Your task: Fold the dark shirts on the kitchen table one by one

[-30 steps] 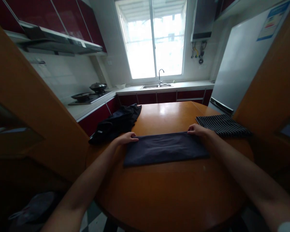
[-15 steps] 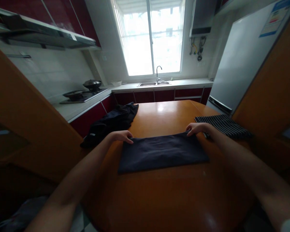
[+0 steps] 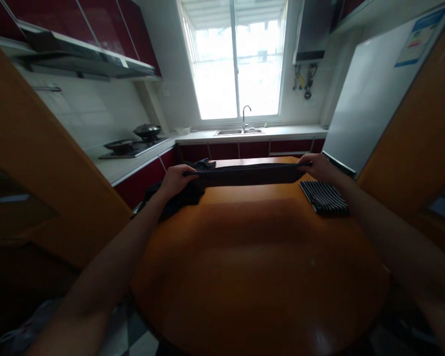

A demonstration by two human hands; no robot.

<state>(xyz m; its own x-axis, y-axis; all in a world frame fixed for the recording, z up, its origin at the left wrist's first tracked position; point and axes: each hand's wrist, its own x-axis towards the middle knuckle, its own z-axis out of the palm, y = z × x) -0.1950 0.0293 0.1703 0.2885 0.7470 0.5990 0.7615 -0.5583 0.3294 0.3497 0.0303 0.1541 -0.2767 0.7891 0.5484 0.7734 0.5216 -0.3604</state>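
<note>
A dark folded garment is stretched level in the air above the wooden table. My left hand pinches its left upper corner between thumb and fingers. At the opposite corner my right hand grips it the same way. Seen nearly edge-on, the cloth shows a narrow band with its layers along the top; what kind of garment it is I cannot tell. Behind and below my left hand lies a crumpled black garment. A folded black-and-white striped cloth lies under my right forearm.
Beyond the table runs a white counter with a sink and faucet. Two pans, one a covered wok, stand on the stove at left. A refrigerator is at right. Wooden frames flank both sides.
Both hands have raised the dark folded garment off the table and moved it up and away from me. It lay flat before; now it hangs between the hands.
</note>
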